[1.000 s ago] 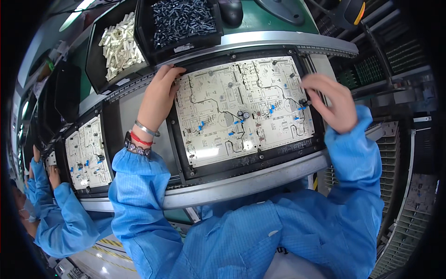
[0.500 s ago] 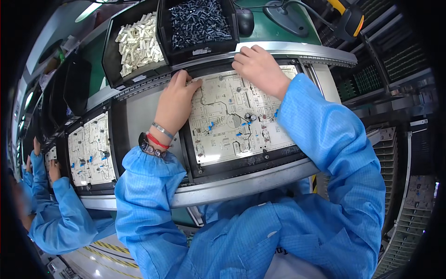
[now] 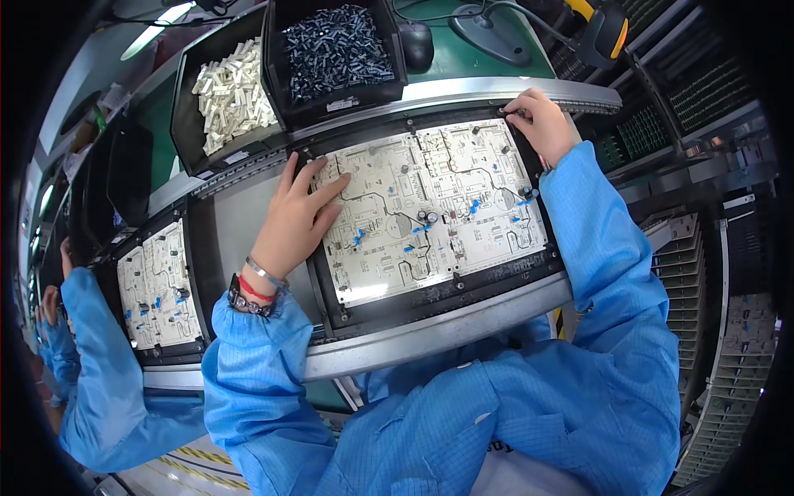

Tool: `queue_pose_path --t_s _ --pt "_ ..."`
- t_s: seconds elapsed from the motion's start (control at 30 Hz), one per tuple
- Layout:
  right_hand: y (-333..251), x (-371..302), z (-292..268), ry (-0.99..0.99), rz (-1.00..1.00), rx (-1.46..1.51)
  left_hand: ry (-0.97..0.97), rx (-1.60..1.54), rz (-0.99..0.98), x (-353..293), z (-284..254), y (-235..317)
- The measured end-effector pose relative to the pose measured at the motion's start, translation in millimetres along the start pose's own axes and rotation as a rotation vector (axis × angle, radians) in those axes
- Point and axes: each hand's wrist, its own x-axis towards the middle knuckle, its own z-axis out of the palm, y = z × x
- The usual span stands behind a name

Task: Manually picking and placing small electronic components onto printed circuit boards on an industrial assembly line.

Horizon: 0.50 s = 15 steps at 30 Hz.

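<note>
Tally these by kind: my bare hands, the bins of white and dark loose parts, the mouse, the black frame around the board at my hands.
Hands: 2 (left hand, right hand)
Bins: 2 (white-parts bin, dark-parts bin)
Mouse: 1
Black frame: 1
Total: 6

Circuit board (image 3: pixel 437 198) on black frame (image 3: pixel 397 305)

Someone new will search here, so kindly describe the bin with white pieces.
Start from the large white circuit panel in the middle, then look up to the far silver rail. Just past it, a black bin stands left of a similar bin. That neighbour holds dark pieces; the wanted one, white pieces.
</note>
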Motion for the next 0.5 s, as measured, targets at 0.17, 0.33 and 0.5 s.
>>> queue_pose_path --t_s 0.17,0.33,0.5 --pt "4 3 4 0.020 0.045 0.019 0.008 -0.008 -0.002 -4 6 0" --pt "-7 0 18 0.038 0.301 0.094 0.008 0.018 -0.028 -2 8 5" --pt "-13 16 -23 -0.189 0.161 -0.030 0.158 0.118 -0.046 -6 -8 10"
